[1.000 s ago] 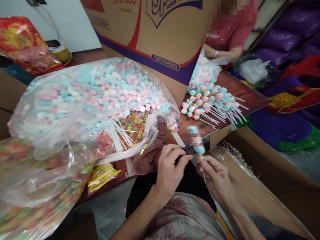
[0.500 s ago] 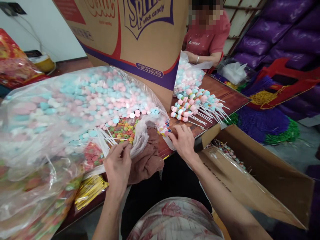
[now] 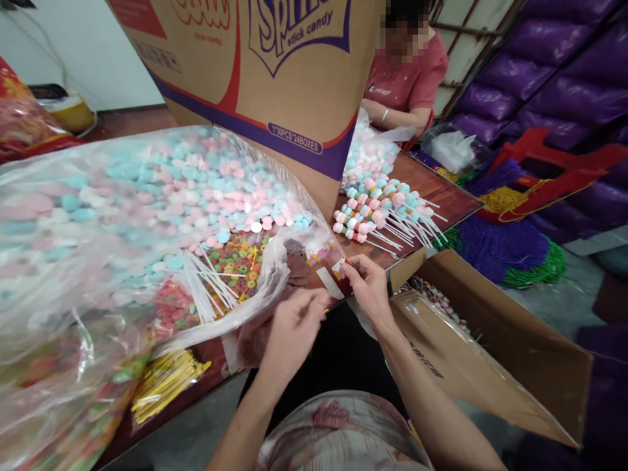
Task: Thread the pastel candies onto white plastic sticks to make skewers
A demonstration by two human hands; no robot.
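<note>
My right hand pinches printed wrapper near table edge; left hand bunched, can't tell its hold; likely wrapper pickup, needs opening next.

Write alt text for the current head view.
The right hand apparently pinches a printed clear plastic wrapper at a dark red table, the left hand curled nearby. Beyond lie a translucent plastic bag of pastel round candies and pastel candies on white sticks.

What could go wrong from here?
The skewered candies lie with stick ends near the edge of the table, so a bump from the right hand might push some off. Loose white sticks rest across candy rings in the open bag and could scatter if it is tugged. The yellow ties sit by the front edge and might slide down.
</note>
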